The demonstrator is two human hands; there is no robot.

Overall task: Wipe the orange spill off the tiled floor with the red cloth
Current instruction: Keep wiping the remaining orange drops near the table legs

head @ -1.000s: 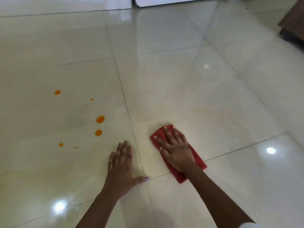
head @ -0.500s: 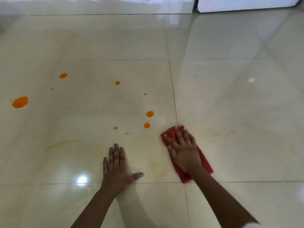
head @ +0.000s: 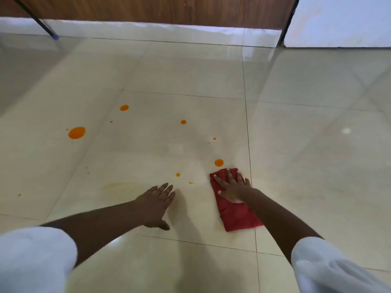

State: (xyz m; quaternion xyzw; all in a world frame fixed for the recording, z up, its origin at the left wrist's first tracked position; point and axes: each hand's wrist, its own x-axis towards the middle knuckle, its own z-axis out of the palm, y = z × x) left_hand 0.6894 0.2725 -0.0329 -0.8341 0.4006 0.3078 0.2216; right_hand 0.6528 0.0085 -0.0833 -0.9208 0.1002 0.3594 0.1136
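R hand (head: 232, 188): flat on red cloth (head: 237, 214), fingers straight & spread, pressing it to tiled floor (head: 317, 166); not gripping.
L hand (head: 155, 203): flat on floor, fingers straight, holds nothing; at 9 o'clock of cloth, apart from it.
Cloth: folded oblong, just left of a grout line.
Orange spill (head: 76, 132): scattered drops; nearest drop (head: 219, 162) just off cloth's far edge at 11 o'clock; biggest well off at 10 o'clock.
Bkgd: wood panel (head: 148, 9) at 12 o'clock.
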